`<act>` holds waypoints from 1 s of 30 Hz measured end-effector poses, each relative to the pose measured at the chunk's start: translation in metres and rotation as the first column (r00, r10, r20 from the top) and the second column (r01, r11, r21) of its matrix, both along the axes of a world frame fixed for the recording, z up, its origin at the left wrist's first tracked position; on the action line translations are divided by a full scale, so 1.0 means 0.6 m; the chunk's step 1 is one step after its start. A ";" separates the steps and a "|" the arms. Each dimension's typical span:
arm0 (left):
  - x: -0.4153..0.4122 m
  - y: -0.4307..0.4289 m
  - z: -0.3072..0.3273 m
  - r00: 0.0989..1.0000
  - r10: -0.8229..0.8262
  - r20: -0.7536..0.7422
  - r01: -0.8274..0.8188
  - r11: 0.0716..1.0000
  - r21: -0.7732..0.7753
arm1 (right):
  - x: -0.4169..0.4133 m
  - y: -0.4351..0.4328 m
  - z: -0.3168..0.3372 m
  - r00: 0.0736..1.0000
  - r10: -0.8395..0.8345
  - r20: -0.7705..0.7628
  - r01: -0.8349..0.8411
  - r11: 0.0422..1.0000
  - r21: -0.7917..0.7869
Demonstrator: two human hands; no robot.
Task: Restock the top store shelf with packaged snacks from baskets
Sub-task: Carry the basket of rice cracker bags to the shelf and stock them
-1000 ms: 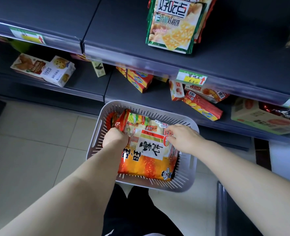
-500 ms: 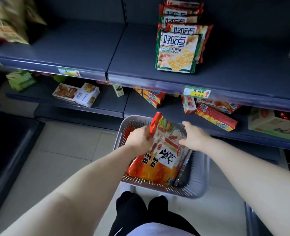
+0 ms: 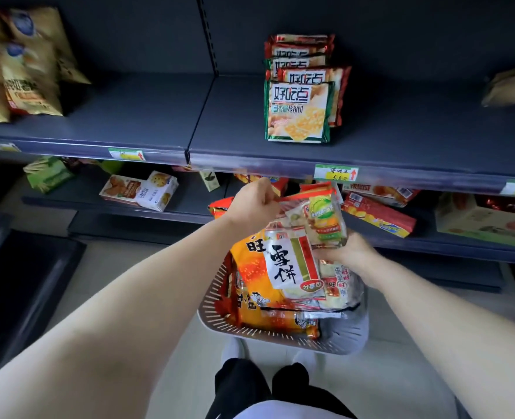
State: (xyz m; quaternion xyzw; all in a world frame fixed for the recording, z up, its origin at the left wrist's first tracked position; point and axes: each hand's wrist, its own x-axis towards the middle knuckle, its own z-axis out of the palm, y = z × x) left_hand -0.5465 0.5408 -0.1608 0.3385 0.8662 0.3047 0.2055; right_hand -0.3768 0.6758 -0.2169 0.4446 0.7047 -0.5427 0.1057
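Both hands are on a large orange rice-cracker bag [image 3: 275,267], which is held tilted above the grey slotted basket [image 3: 283,338] on the floor. Its lower end overlaps the bags in the basket, and its top reaches just below the front lip of the top shelf [image 3: 135,116]. The left hand [image 3: 253,204] is at the bag's eleven o'clock corner, fingers curled and pinching the top seam. The right hand [image 3: 351,255] is at its three o'clock side, fingers curled round the edge. A green-and-yellow panel sits near the top of the bag; I cannot tell whether it is part of the bag or a separate packet.

More orange bags [image 3: 274,320] lie in the basket underneath. At twelve o'clock from the hands, a stack of cracker packets [image 3: 298,113] lies flat on the top shelf, with a green-and-yellow price tag [image 3: 336,173] on the lip below it. Gold snack bags [image 3: 23,74] crowd the shelf at ten o'clock, and a brownish bag [image 3: 513,89] sits at two o'clock. On the lower shelf [image 3: 189,207], a cookie box [image 3: 141,190] lies at nine o'clock from the hands and a red box [image 3: 377,214] at three o'clock.
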 end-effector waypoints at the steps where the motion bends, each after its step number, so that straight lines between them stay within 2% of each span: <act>1: 0.000 0.005 0.003 1.000 0.002 -0.018 -0.002 1.000 0.013 | 0.001 0.001 0.002 0.999 -0.029 -0.030 0.029 1.000 0.006; 8: 0.013 0.032 0.018 0.983 0.049 -0.175 -0.013 0.980 0.199 | 0.008 0.017 0.032 0.968 -0.176 -0.176 0.191 0.979 0.071; 11: 0.002 0.023 0.027 0.954 0.228 -0.196 -0.171 0.948 0.269 | 0.015 0.022 0.049 0.935 -0.251 -0.251 0.267 0.963 0.034; 13: -0.006 0.007 0.033 0.925 0.364 -0.106 -0.328 0.909 0.257 | 0.019 0.020 0.056 0.904 -0.310 -0.295 0.317 0.948 -0.026; 15: -0.015 -0.015 0.036 0.904 0.422 0.063 -0.427 0.889 0.168 | 0.018 0.010 0.065 0.864 -0.366 -0.346 0.354 0.930 -0.100; 18: -0.031 -0.066 0.028 0.860 0.393 0.326 -0.427 0.904 0.038 | 0.008 -0.023 0.092 0.817 -0.413 -0.402 0.357 0.910 -0.210; 21: -0.049 -0.128 0.027 0.817 0.307 0.488 -0.406 0.908 0.109 | -0.019 -0.072 0.124 0.783 -0.407 -0.470 0.307 0.911 -0.275; 24: -0.072 -0.195 0.047 0.789 0.277 0.549 -0.438 0.879 0.186 | -0.056 -0.137 0.154 0.765 -0.429 -0.480 0.303 0.898 -0.319; 27: -0.102 -0.278 0.075 0.792 0.294 0.534 -0.484 0.836 0.257 | -0.097 -0.214 0.184 0.784 -0.422 -0.454 0.270 0.892 -0.363; 30: -0.137 -0.371 0.096 0.795 0.311 0.521 -0.526 0.780 0.337 | -0.137 -0.302 0.203 0.829 -0.300 -0.472 0.198 0.947 -0.253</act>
